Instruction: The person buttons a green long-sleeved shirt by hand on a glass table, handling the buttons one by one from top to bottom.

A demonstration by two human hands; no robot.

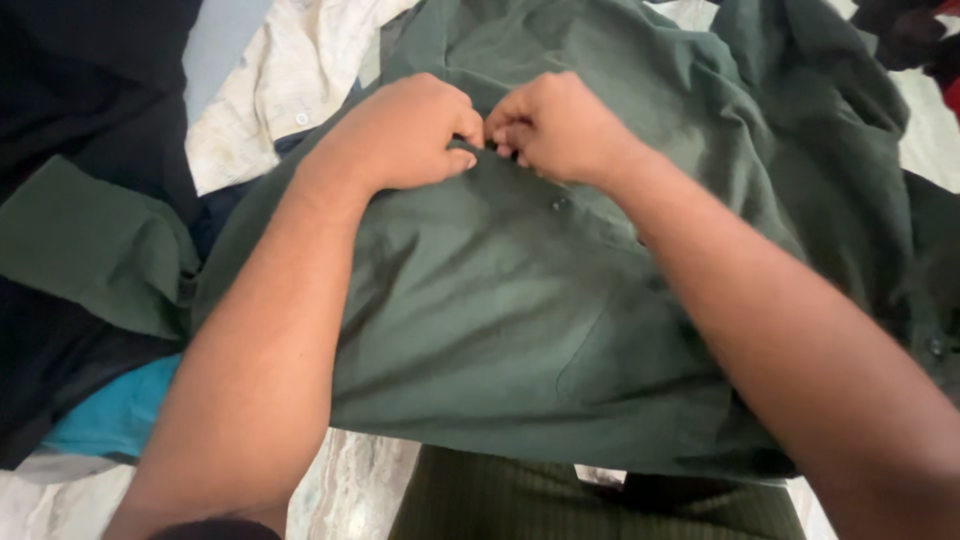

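Both hands are working the front placket of a dark green shirt (500,300), which lies spread across the person's lap and over a heap of other clothes. Left hand (400,130) is curled closed, thumb and fingertips pinching the fabric edge at the placket; right hand (560,125) is closed the same way, pinching the opposite edge, knuckles nearly touching the left's. The pinch point sits high on the shirt front, near the collar end. My read: this is a buttoning or unbuttoning step on one of the upper buttons — can't tell which, the button itself is hidden between the fingers. One small dark button (560,204) shows just below the right hand, lying on the placket. Judging from that, the move in hand needs the two edges kept aligned and taut, with the fingertips doing fine work rather than pulling hard — the cloth is loose and wrinkled and would bunch easily. Around it: a cream shirt (290,80) at upper left under the green one, black fabric (70,90) at far left, a teal garment (120,410) at lower left, pale marble-patterned floor (350,490) below.
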